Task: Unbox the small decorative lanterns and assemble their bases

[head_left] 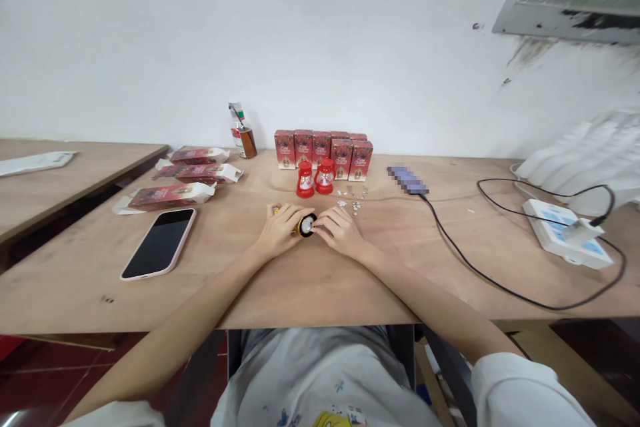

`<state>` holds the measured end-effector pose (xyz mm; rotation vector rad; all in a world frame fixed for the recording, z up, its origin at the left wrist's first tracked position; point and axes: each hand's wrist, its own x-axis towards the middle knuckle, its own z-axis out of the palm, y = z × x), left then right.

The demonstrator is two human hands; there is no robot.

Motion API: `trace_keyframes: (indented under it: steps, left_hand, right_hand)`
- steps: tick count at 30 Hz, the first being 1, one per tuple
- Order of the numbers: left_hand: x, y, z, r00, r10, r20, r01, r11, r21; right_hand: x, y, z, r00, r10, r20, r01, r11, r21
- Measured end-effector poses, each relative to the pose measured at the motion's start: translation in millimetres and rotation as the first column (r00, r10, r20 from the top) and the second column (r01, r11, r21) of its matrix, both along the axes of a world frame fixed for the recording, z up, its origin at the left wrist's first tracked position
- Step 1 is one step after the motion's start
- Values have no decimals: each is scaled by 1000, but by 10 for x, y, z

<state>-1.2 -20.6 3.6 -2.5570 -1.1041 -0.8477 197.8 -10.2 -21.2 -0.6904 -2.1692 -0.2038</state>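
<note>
Head view: we see the left hand (280, 229) clamped around a yellow lantern (304, 226), which lies tipped over on the tabletop (300, 293), its white round end facing the right hand (340, 231). The right hand's fingertips meet that end; whether they are clamped on a small piece, we cannot tell. We judge the step in hand to be fine fitting or checking at this end, and the next move calls for a steady left hold and a light right touch.

Behind the hands stand two red lanterns (325, 177), with boxes (341, 160) near the wall; small bits (355, 206) lie just beyond the right hand, easily brushed away. Between the hands and the front edge we have open wood. To the left sits a phone (159, 245); to the right, a cable (463, 267) loops well apart.
</note>
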Motion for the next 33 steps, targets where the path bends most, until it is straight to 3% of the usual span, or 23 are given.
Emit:
trace_keyframes:
  steps: [9, 15, 19, 22, 25, 30, 33]
  left_hand:
    - [14, -11, 9, 1000, -2, -10, 2, 999, -51]
    - [20, -5, -3, 1000, -22, -15, 21, 999, -35]
    - [9, 18, 22, 1000, 8, -26, -8, 1000, -14]
    - [-43, 59, 33, 998, 50, -27, -50, 999, -2]
    - [-114, 105, 27, 994, 109, 5, -109, 994, -1]
    - [-133, 115, 27, 993, 112, 26, -112, 993, -34]
    - [-96, 89, 34, 998, 66, -13, -66, 997, -43]
  right_hand:
    - [8, -14, 23, 996, -16, 82, 13, 999, 39]
    - [-36, -7, 37, 979, -39, 201, -8, 973, 229]
    - [-84, 39, 5, 984, -84, 155, 40, 963, 266]
    - [-40, 109, -10, 993, -112, 36, 104, 980, 172]
    - [141, 250, -7, 961, -264, -81, 265, 964, 13]
    - [549, 627, -6, 848, -528, -39, 491, 813, -313]
    - [636, 843, -16, 840, -539, 66, 514, 749, -419]
